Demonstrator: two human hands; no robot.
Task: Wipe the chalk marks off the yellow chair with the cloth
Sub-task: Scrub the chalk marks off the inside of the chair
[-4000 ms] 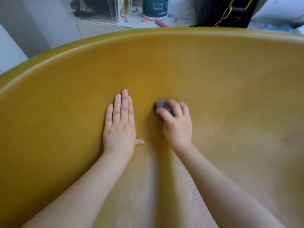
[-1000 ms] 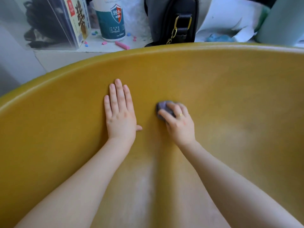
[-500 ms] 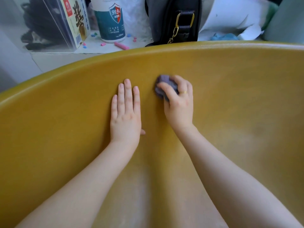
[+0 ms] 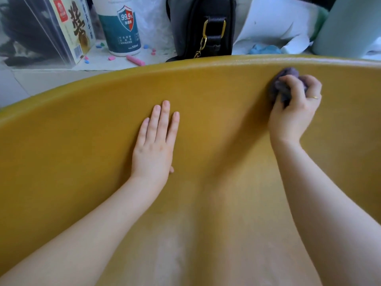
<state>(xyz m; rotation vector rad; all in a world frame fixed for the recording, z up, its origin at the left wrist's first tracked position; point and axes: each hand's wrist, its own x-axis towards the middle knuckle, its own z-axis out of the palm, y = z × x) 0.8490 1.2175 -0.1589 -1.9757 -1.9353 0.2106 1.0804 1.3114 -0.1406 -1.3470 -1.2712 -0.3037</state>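
The yellow chair [image 4: 216, 124] fills most of the view, its curved back rising to a rim at the top. My right hand [image 4: 292, 112] grips a bunched purple-grey cloth [image 4: 283, 87] and presses it on the chair back just under the rim, at the upper right. My left hand [image 4: 154, 145] lies flat on the chair back near the middle, fingers straight and together. A faint pale chalk haze [image 4: 171, 244] shows on the seat between my forearms.
Behind the rim, a white shelf holds a white and teal bottle [image 4: 121, 27], a yellow printed box [image 4: 72, 32], a black bag with a gold chain [image 4: 204, 25], a pink chalk stick [image 4: 135, 60], small coloured bits and crumpled white paper [image 4: 272, 23].
My right hand has swept the cloth up and to the right, from the middle of the chair back to just under the rim. My left hand stays flat in place.
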